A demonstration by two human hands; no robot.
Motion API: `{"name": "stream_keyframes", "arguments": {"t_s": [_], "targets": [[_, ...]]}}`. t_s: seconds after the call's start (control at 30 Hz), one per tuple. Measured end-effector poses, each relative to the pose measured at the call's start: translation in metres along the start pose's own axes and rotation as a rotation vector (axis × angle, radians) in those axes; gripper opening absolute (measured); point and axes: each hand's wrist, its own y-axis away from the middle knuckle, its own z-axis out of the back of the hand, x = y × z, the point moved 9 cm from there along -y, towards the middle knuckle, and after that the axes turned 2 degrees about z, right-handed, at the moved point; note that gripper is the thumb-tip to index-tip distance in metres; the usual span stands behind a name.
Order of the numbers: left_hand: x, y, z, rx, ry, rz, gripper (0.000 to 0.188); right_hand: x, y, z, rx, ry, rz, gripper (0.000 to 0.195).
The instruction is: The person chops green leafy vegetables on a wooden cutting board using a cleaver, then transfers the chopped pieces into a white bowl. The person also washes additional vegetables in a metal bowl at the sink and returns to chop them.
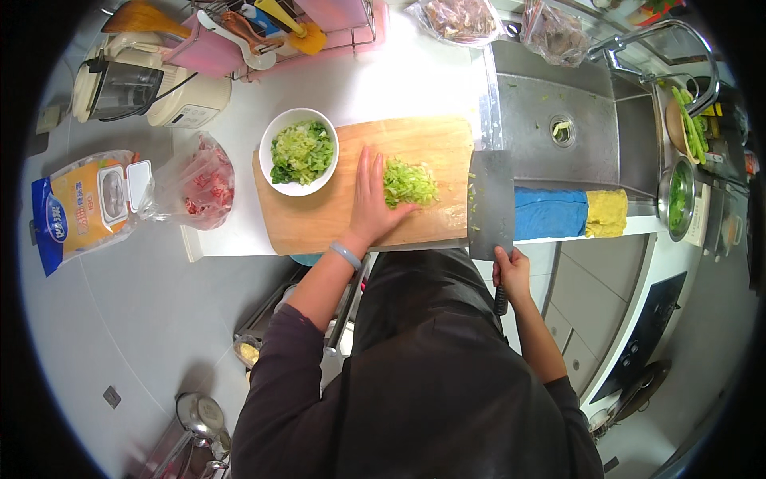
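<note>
My left hand (377, 206) rests against the left side of a pile of chopped green vegetable (410, 182), fingers pointing away from me and thumb spread along the near side. The pile lies on a wooden cutting board (311, 221). In my right hand (511, 272) is the black handle of a Chinese cleaver (492, 197). Its broad blade lies beyond the board's right edge, with green bits stuck along its left side. A white bowl (267, 135) holding chopped greens (303, 152) sits at the board's far left corner.
Right of the board is a steel sink (532, 120) with a faucet (712, 72). Blue (550, 214) and yellow cloths (606, 213) drape its front edge. A plastic bag of raw meat (206, 185) sits left, near a tissue pack (84, 203). Behind stand a kitchen appliance (185, 96) and a utensil rack (359, 45).
</note>
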Motion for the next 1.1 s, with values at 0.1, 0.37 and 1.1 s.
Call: {"name": "stream_keyframes", "arguments": {"t_s": [0.1, 0.37, 1.1], "targets": [[-0.007, -0.012, -0.009, 0.06, -0.024, -0.037, 0.102, -0.013, -0.009, -0.021, 0.066, -0.073, -0.032, 0.024], [-0.023, -0.015, -0.022, -0.077, 0.059, 0.059, 0.093, 0.001, -0.02, -0.113, 0.248, -0.097, -0.024, 0.023], [-0.118, -0.069, -0.039, -0.143, 0.472, 0.061, 0.073, 0.108, 0.02, -0.056, 0.087, 0.138, 0.098, 0.024]]}}
